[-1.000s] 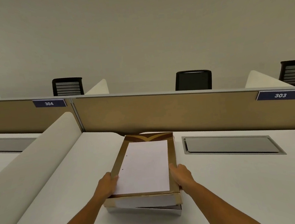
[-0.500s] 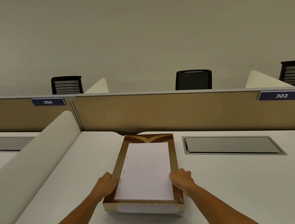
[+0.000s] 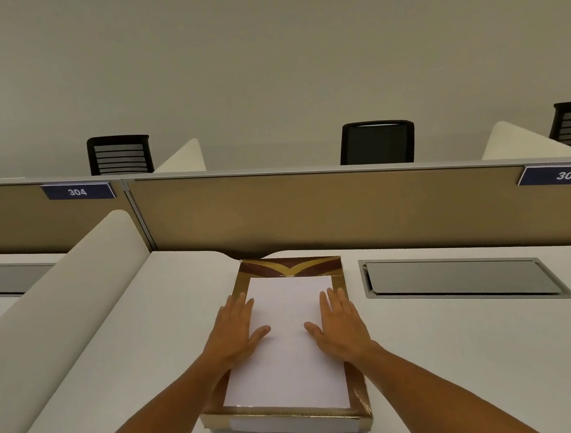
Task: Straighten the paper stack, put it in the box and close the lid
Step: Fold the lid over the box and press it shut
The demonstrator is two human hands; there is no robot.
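Observation:
A flat gold-and-brown box (image 3: pixel 357 386) lies on the white desk in front of me, its lid (image 3: pixel 290 267) down over the base. The lid's top carries a large white panel (image 3: pixel 289 346) framed in gold, with a brown and gold chevron at the far end. The paper stack is hidden from view. My left hand (image 3: pixel 233 333) lies flat, palm down, on the left side of the lid, fingers spread. On the right side my right hand (image 3: pixel 342 324) rests the same way. Neither hand holds anything.
A tan partition (image 3: pixel 311 211) with labels 304 and 303 closes off the desk's far side. A grey cable hatch (image 3: pixel 460 279) is set into the desk right of the box. A white curved divider (image 3: pixel 61 295) rises on the left. Black chairs (image 3: pixel 377 142) stand beyond the partition.
The lid came down fully onto the base. Both hands left the lid's side edges and moved forward onto its top, now lying flat with fingers spread.

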